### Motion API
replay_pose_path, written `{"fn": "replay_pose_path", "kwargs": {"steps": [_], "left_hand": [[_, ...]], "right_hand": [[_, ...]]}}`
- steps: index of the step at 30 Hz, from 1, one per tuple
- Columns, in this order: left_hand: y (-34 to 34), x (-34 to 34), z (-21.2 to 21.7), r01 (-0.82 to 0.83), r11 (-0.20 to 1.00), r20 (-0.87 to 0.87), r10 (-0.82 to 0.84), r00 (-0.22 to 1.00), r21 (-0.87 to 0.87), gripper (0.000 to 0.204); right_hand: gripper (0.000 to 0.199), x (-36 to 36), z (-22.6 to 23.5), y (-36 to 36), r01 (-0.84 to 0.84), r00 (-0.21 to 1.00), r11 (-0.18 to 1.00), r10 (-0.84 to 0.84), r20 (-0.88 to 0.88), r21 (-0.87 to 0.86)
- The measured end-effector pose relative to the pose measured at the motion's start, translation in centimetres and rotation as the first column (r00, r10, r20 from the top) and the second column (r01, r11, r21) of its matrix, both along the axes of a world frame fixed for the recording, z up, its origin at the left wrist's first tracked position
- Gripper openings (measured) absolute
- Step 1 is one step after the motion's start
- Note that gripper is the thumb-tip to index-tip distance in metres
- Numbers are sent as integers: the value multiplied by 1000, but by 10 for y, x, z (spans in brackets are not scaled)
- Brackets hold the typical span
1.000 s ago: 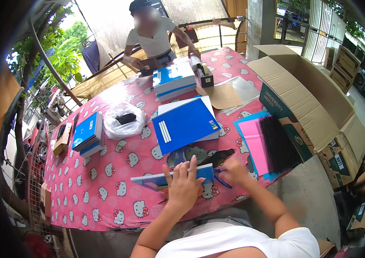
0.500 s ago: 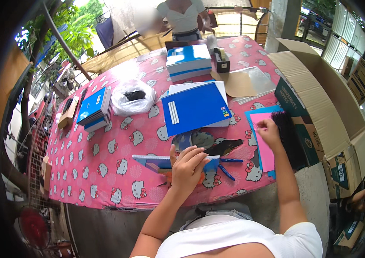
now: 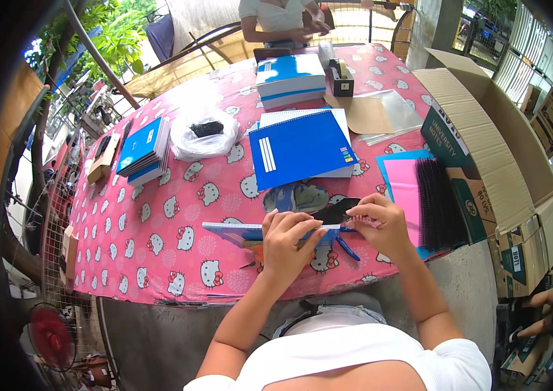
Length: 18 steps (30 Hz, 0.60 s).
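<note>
My left hand point(image 3: 283, 244) grips a blue notebook point(image 3: 229, 229) that stands on its long edge near the table's front, its white edge with a row of holes facing up. Close to the notebook's right end, my right hand point(image 3: 386, 225) has its fingers pinched together; what lies between them is too small to make out. Blue-handled pliers point(image 3: 347, 249) lie just below that hand. To the right, a bunch of black spiral binding coils point(image 3: 439, 205) rests on pink sheets point(image 3: 401, 179) and blue sheets point(image 3: 388, 158).
A large blue notebook point(image 3: 302, 150) tops a pile mid-table. Notebook stacks stand at the back point(image 3: 289, 81) and left point(image 3: 141, 151), beside a white plastic bag point(image 3: 192, 144). A tape dispenser point(image 3: 340, 81) sits far back. Open cardboard boxes point(image 3: 478, 130) border the right; another person point(image 3: 276, 23) stands opposite.
My right hand has moved left from the black coils and pink sheets to the right end of the upright notebook. My left hand still holds the notebook. The person opposite has brought their hands together.
</note>
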State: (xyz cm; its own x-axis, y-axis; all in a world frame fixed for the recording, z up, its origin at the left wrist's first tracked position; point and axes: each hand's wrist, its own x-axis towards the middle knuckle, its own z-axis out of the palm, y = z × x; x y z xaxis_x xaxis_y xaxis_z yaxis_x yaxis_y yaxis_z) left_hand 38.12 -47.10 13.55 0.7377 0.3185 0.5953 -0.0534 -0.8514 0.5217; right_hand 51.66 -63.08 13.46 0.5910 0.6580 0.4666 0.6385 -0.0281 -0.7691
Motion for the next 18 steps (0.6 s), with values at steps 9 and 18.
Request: {"fn": "replay_pose_path", "kwargs": {"steps": [9,18], "left_hand": [[0,-2,-6,-14,1000,5,13,1000,25,16],[3,-5,-9,-16,997,-2,16,1000,72,20]], "right_hand": [[16,9,14,0,-299,923,930,225,-311,-213],[18,-26,19,12,68,958,978,-9,287,-195]]}}
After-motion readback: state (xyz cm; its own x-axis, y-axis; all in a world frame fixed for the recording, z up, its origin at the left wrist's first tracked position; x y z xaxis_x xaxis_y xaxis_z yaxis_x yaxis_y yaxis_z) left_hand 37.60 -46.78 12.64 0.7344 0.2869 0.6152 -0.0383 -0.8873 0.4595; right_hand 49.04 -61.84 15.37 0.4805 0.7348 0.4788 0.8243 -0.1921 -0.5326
